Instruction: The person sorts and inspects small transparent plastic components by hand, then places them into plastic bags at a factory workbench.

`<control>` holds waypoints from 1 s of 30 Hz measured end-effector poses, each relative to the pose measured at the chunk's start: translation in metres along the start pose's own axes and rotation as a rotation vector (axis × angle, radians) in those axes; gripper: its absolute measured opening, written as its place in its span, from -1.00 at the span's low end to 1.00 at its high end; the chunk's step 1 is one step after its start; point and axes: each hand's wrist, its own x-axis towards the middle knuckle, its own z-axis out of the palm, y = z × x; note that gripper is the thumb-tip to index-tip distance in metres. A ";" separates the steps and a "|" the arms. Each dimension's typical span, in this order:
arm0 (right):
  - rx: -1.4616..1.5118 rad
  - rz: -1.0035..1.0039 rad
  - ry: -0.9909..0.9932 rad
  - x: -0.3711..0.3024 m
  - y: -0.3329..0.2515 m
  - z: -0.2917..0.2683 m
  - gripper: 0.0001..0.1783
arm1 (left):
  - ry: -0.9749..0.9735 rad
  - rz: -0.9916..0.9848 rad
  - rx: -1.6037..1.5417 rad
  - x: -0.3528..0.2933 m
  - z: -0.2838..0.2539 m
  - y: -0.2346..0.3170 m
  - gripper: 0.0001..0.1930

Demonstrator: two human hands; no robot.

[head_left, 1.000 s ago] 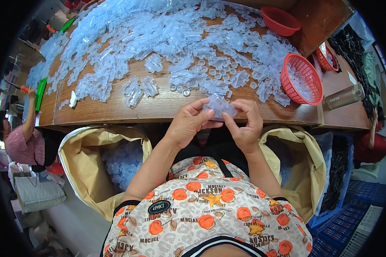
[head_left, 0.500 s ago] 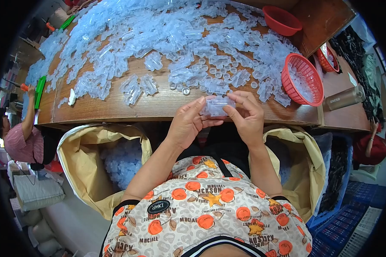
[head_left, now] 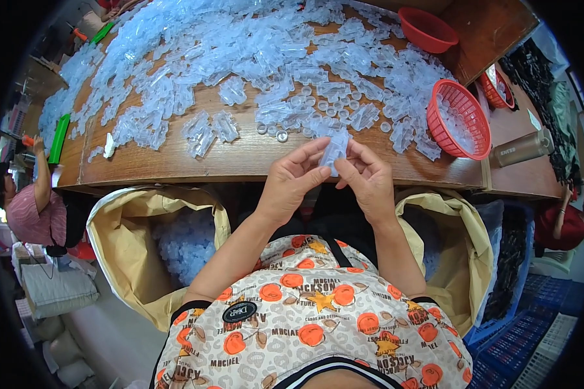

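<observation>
A clear plastic piece (head_left: 334,153), boxy and ribbed, is held just over the table's front edge, its long side pointing away from me. My left hand (head_left: 295,180) grips it from the left between thumb and fingers. From the right, my right hand (head_left: 368,178) pinches the same piece, fingers curled behind it. Small clear round caps (head_left: 282,136) lie on the wood just beyond my left hand. Two more clear plastic pieces (head_left: 200,135) rest farther left. Part of the held piece is hidden by my fingers.
Clear plastic parts (head_left: 240,48) are heaped across the wooden table (head_left: 175,170). A red basket (head_left: 440,129) of clear pieces and a bottle (head_left: 521,149) stand right. Yellow-lined sacks (head_left: 126,259) flank my lap. A person in a striped shirt (head_left: 39,214) works at far left.
The plastic piece has turned from lying crosswise to pointing away from me, and both hands have shifted their grip around it. At far left, the other person's raised arm has moved slightly.
</observation>
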 end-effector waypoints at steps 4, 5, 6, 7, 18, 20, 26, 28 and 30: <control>0.136 -0.028 0.019 0.000 0.004 0.004 -0.49 | 0.039 0.124 0.087 0.001 0.000 -0.003 -0.52; 0.137 -0.029 0.020 0.001 0.003 0.004 -0.49 | 0.069 0.112 0.053 0.001 0.000 -0.001 -0.53; 0.174 0.018 0.021 0.003 0.001 0.002 -0.48 | 0.070 0.112 0.053 0.001 -0.002 0.000 -0.53; 0.211 0.064 0.022 0.003 0.000 0.001 -0.48 | 0.086 0.061 0.051 0.000 -0.004 0.001 -0.55; 0.351 0.131 0.057 0.003 0.002 -0.014 -0.64 | 0.056 -0.077 -0.179 0.002 -0.005 0.010 -0.54; 0.295 0.104 0.073 0.002 0.002 -0.011 -0.66 | 0.017 -0.093 -0.163 0.003 -0.004 0.008 -0.54; 0.275 0.074 0.134 0.004 0.002 -0.010 -0.73 | 0.047 -0.092 -0.215 0.003 -0.002 0.009 -0.58; -0.039 -0.063 0.294 0.004 -0.004 -0.003 -0.69 | 0.098 -0.035 -0.172 0.002 0.005 0.007 -0.58; -0.268 -0.171 0.284 0.005 0.000 -0.003 -0.65 | 0.151 0.022 -0.130 -0.001 0.009 0.002 -0.57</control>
